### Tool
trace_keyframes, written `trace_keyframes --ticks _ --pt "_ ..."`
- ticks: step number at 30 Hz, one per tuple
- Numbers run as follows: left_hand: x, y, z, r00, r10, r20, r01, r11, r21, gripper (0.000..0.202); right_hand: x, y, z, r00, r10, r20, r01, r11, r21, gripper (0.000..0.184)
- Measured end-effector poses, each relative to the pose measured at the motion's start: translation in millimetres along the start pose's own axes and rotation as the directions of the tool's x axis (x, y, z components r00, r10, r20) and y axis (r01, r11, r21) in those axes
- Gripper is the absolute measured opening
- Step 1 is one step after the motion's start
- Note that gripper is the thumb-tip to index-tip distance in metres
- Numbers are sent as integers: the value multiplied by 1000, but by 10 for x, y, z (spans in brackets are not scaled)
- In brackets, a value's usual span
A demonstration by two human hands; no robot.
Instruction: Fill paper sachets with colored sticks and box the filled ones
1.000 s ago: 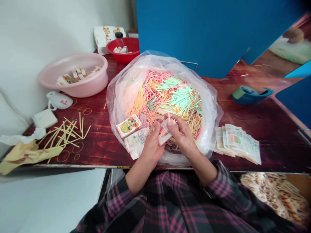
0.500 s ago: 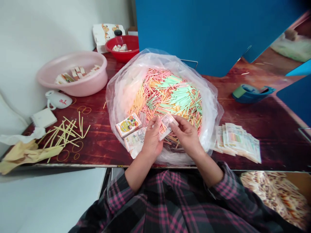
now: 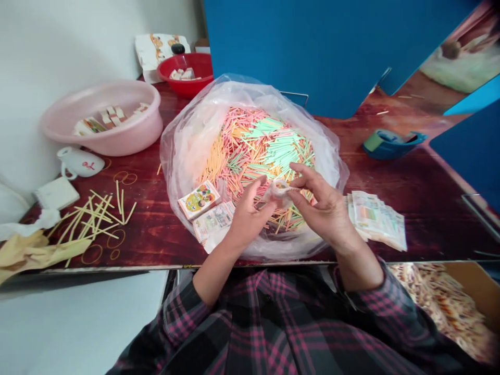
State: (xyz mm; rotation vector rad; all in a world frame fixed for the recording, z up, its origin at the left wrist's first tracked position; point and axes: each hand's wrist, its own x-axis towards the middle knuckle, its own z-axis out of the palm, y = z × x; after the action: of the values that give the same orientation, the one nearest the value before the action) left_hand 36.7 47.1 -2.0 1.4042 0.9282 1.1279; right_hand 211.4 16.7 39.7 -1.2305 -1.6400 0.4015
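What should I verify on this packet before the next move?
1. Right hand pinching small paper packet: ok.
2. Left hand touching that packet: cannot tell; its fingers are close.
3. Packet lying flat: not ok; it is curled.
4. Coloured sticks inside clear plastic bag: ok.
5. Printed cartoon packet lying beside the hands: ok.

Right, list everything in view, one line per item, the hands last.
clear plastic bag: one, clear, mid-table
thin sticks: many, pink, green, orange, inside bag
pink basin: one, pink, back left
red bowl: one, red, back, behind bag
white mug: one, white, left
loose sticks: several, yellow, left
printed packets: one stack, multicoloured, right of bag
small paper packet: one, white, between hands
left hand: one, beside packet
right hand: one, pinching packet
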Motion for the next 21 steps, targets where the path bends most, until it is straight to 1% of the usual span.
trace_keyframes --ticks 2,3,4,6,8,10,12,15,17,19,21 --pt "11 -3 7 993 -65 94 70 996 -49 36 -40 14 50 996 86 -12 -84 991 104 49" --pt "12 -4 8 989 -97 115 105 992 -72 30 -59 22 84 991 132 -19 -128 978 163 49" --pt "10 -2 7 987 -118 113 128 988 -89 27 -78 31 121 984 180 -13 -173 959 226 49" --pt "-4 14 2 989 -131 64 137 986 -97 25 -110 42 197 963 263 54 -265 903 337 45" --pt "-24 43 4 991 -128 25 130 988 -88 26 -135 43 261 936 329 123 -351 853 386 37" --pt "-47 66 25 992 -126 18 127 988 -85 28 -157 40 300 914 386 128 -403 826 394 37" --pt "-71 64 71 993 -117 12 118 989 -94 29 -183 38 317 899 426 104 -429 804 411 41" --pt "-100 19 161 992 -124 7 124 981 -149 32 -231 36 310 890 441 113 -441 773 456 42" --pt "-113 -4 199 988 -148 35 152 969 -196 33 -262 30 270 889 443 112 -442 772 456 41" --pt "-123 9 192 982 -168 90 184 958 -218 33 -287 25 162 891 448 68 -433 797 420 38" --pt "-134 67 125 977 -167 133 192 960 -204 36 -314 41 -46 892 452 -30 -410 834 368 33"
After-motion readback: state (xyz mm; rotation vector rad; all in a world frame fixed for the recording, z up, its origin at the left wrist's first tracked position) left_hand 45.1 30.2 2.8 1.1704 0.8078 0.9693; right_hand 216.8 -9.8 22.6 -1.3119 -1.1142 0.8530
